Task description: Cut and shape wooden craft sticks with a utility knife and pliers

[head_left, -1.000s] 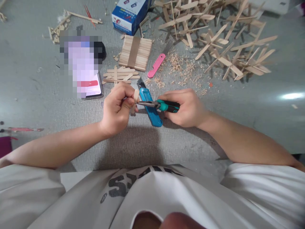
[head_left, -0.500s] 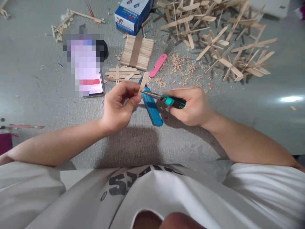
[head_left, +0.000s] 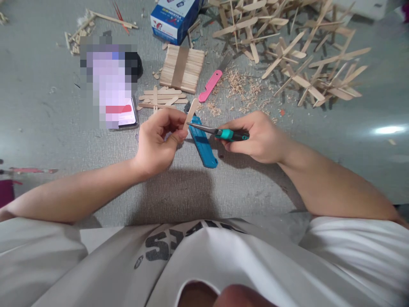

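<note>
My left hand [head_left: 159, 143] is closed round the lower end of a wooden craft stick [head_left: 192, 112], which stands tilted up and to the right. My right hand [head_left: 255, 137] grips the teal and black handles of small pliers [head_left: 220, 133]. The pliers' metal jaws point left and meet the stick's edge just above my left fingers. A blue utility knife [head_left: 202, 144] lies on the grey surface under the pliers.
A bundle of craft sticks [head_left: 181, 69], loose sticks [head_left: 162, 98], a pink-handled knife [head_left: 210, 85] and wood shavings [head_left: 246, 91] lie beyond the hands. A phone [head_left: 123, 114] is to the left, a blue box [head_left: 172, 19] at the back, assembled stick crosses [head_left: 300, 51] back right.
The stick, hidden low in my left fingers a second ago, now stands up tilted; the pliers' jaws moved up with it. In the last half second almost nothing moved.
</note>
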A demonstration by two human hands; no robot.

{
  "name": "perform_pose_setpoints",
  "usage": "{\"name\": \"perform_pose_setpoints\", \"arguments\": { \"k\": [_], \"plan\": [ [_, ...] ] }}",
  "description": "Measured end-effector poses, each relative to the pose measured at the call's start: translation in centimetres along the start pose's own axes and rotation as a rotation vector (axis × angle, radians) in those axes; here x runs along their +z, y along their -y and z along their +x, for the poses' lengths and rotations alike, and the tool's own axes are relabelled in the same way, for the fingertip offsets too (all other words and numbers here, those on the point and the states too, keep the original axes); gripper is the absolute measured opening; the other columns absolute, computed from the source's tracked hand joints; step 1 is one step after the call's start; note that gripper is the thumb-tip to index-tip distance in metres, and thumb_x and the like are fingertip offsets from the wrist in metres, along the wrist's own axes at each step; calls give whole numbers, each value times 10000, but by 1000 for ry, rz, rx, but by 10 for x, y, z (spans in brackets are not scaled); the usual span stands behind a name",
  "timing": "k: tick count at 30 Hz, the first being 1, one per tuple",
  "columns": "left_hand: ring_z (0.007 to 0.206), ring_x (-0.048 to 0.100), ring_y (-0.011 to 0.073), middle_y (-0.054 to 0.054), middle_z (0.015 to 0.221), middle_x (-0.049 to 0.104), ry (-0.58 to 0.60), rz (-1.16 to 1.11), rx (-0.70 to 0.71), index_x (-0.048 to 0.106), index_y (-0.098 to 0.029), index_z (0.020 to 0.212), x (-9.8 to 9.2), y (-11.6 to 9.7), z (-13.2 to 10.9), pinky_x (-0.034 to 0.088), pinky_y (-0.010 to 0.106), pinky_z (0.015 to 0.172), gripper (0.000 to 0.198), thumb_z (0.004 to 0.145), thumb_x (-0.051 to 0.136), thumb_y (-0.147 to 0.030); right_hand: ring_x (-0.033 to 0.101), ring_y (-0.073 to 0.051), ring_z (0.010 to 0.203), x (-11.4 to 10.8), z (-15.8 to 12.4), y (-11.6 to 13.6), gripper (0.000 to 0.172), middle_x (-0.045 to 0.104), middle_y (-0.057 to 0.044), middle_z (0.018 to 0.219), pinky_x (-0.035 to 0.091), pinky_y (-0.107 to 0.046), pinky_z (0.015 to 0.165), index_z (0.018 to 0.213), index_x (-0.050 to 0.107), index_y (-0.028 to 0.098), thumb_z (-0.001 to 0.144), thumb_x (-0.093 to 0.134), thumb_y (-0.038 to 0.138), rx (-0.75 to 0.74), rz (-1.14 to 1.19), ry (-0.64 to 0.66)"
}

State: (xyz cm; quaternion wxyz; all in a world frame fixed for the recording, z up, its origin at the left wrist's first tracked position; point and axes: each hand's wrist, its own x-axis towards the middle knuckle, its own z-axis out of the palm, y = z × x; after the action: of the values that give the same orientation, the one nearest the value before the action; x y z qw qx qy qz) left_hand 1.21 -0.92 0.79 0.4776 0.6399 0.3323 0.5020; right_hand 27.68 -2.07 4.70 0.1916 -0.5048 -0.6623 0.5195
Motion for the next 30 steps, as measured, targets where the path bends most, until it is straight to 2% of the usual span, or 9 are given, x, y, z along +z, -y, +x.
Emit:
{"name": "perform_pose_setpoints", "arguments": {
  "k": [2,4,8,10,14,18,23,26,30],
  "plan": [
    [679,614,101,-4,834,678,1,-6,-6,715,-219,950,-1,1,0,516,241,596,113,947,826,-234,500,-165,594,1,0,2,67,607,6,648,366,-332,548,782,790,231,744,744,260,22,-19,-2],
    [683,610,101,1,834,679,-2,-6,-13,720,-218,950,-2,3,0,524,247,613,147,961,842,-301,515,-176,613,4,-1,2,102,625,-1,673,377,-342,568,832,803,239,761,734,263,-10,-96,-67],
    [691,611,108,3,826,677,6,-18,9,730,-232,991,-3,7,0,527,244,606,278,983,835,-489,603,-213,691,10,-4,-3,73,670,-22,746,457,-367,651,831,752,259,792,692,240,-239,-391,-276],
    [686,607,104,-3,817,669,15,-31,22,731,-239,1013,-3,7,0,513,232,588,286,989,829,-508,637,-228,726,11,-4,-8,122,693,-31,796,479,-368,668,894,740,271,802,665,241,-334,-536,-339],
    [680,602,102,-5,821,671,41,-46,35,730,-240,1014,-4,4,2,529,243,604,274,992,829,-494,668,-238,783,9,-4,-20,262,731,-48,897,484,-359,673,1066,732,261,826,628,247,-419,-780,-413],
    [684,612,110,0,832,689,53,-51,6,735,-245,1009,-3,-2,2,536,259,607,299,981,834,-526,633,-229,755,5,-5,-24,247,695,-49,856,481,-363,679,1102,719,238,878,617,242,-574,-944,-521],
    [668,616,108,5,821,715,55,-113,-113,764,-238,993,-2,-6,3,531,249,582,267,934,884,-469,659,-278,836,-3,-5,-30,211,719,-99,926,521,-425,742,1144,711,238,955,640,298,-492,-1080,-494],
    [609,588,96,-3,770,707,51,-188,-209,783,-225,975,-1,-6,5,495,229,520,219,872,918,-363,665,-291,864,-9,-1,-39,246,742,-101,967,528,-456,751,1155,730,269,1005,621,430,-446,-1109,-503],
    [605,618,100,-1,750,716,82,-314,-357,789,-197,952,0,-7,9,518,224,519,190,799,899,-216,667,-293,864,-18,5,-50,366,765,-100,987,532,-476,743,1122,747,301,1041,558,604,-436,-1088,-548]
  ]
}}
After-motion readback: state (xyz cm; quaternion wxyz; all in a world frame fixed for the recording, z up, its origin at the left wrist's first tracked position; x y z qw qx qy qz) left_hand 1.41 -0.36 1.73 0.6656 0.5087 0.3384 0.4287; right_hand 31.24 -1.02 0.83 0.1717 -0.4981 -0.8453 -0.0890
